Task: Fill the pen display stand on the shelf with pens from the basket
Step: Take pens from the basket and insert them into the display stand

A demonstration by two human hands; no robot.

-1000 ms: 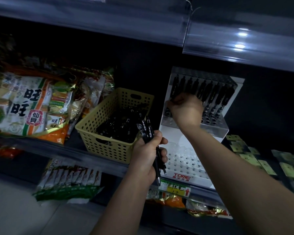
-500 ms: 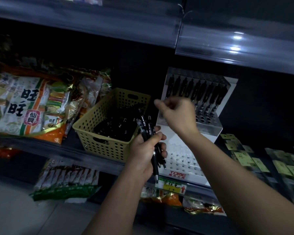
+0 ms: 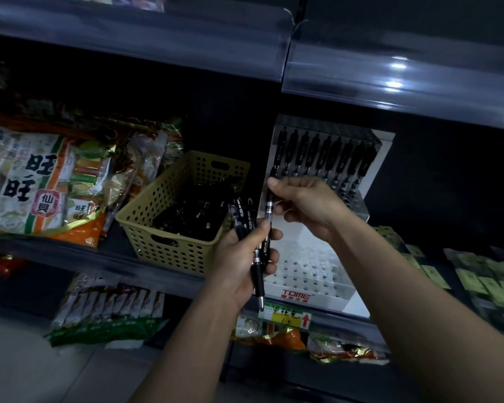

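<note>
- One pen stands nearly upright between the two hands. Its upper end is pinched between the thumb and fingertips of the right hand, whose other fingers are loosely curled.
- Its lower part lies against the bundle of pens, so it is probably being drawn out of the bunch.
- The left hand is wrapped round that bundle at mid-barrel, tips pointing down. It sits in front of the stand's lower tier, just beside the basket.
- Handling, as a judgement: the pens are light, stiff, smooth plastic barrels. They are slippery in a bunch, so a slack grip could let one slide out. Take each near the clip end, leaving the tip free to find a hole.
- The pen display stand sits on the shelf. Its upper tier carries a row of black pens; the visible holes of the lower tier hold none.
- The yellow basket is just left of the stand, with many dark pens inside.
- Snack bags lie further left, and a yellow price label is on the shelf edge.
- Dim light.
</note>
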